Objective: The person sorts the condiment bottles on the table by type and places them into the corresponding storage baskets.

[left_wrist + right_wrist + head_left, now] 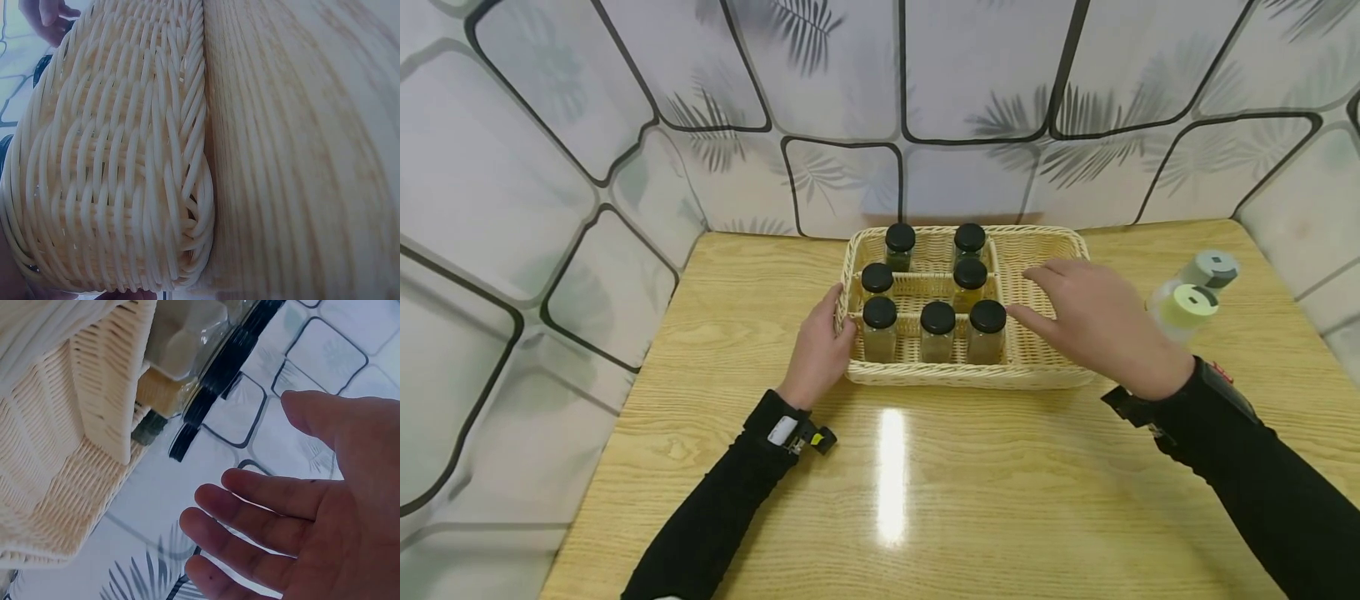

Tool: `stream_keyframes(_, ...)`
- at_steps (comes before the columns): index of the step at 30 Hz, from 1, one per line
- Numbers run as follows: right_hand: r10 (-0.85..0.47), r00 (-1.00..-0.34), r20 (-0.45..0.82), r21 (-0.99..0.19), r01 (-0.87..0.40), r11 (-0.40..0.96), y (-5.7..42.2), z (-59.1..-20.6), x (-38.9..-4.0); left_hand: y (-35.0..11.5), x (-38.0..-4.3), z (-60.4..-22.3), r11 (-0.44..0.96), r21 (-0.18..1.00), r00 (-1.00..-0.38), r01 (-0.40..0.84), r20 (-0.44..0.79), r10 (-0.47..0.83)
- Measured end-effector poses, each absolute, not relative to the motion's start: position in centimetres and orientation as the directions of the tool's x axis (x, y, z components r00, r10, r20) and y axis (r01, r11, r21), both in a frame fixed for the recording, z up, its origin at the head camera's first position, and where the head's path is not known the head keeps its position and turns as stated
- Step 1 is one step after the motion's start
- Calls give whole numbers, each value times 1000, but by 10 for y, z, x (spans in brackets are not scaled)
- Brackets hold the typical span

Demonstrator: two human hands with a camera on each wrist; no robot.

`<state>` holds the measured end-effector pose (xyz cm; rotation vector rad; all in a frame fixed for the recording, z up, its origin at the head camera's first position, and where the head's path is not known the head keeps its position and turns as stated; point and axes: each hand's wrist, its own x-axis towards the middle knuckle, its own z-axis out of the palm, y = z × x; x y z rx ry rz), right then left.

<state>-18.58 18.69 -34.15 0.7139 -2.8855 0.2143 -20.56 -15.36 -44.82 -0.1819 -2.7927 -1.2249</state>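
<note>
A woven wicker basket [970, 377] with dividers stands on the wooden table, and several glass jars with black lids sit in its left compartments. My left hand [817, 354] holds the basket's left end, fingers against the outer wall and thumb near the rim. Over the right compartment hovers my right hand [1093, 317], its thumb and fingers spread apart with nothing between them. The nearest jar [987, 333] stands just left of that thumb. In the right wrist view the empty palm and loosely bent fingers [250, 500] face the basket's inside.
Two bottles, one with a pale green cap [1193, 305] and one with a grey-white cap [1216, 268], stand on the table [985, 492] right of the basket. A patterned wall covering [850, 92] rises directly behind the basket.
</note>
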Motion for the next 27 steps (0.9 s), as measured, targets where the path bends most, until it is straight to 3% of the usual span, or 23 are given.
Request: stream_keyframes(27, -294, -941, 169, -104, -314, 944, 264, -341, -186, -154, -205, -448, 666, 732, -989, 142, 124, 75)
